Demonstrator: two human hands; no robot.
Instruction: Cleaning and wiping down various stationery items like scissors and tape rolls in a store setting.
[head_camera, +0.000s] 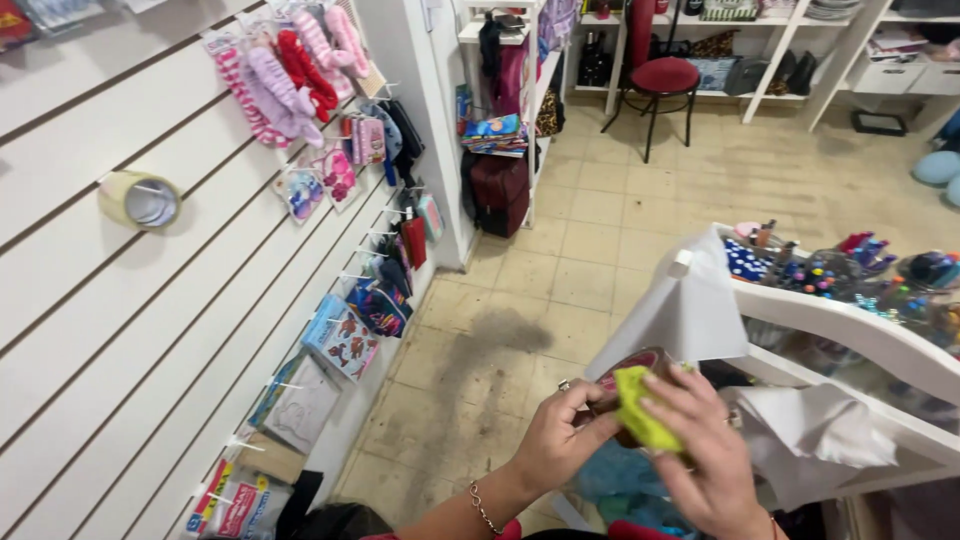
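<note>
From the head camera, both hands meet low in the frame, just left of a white display stand (850, 325) that carries pens and small trinkets. The left hand (560, 440) curls around a small round glossy reddish-brown object (632, 368), fingers closed on its near side. The right hand (705, 455) presses a small yellow-green soft cloth (640, 405) against that object, fingers bent over the cloth and gripping it. Just what the round object is cannot be told; its shine suggests a hard, smooth, possibly slippery surface, best held around its rim as the left hand does. The cloth looks light and limp, so it likely handles best bunched under the fingertips. A white sheet of paper (680, 310) rises just above the hands, against the stand. Far left of the stand, a slatted wall panel (150, 330) holds packaged goods and a roll of clear tape (140, 200).
</note>
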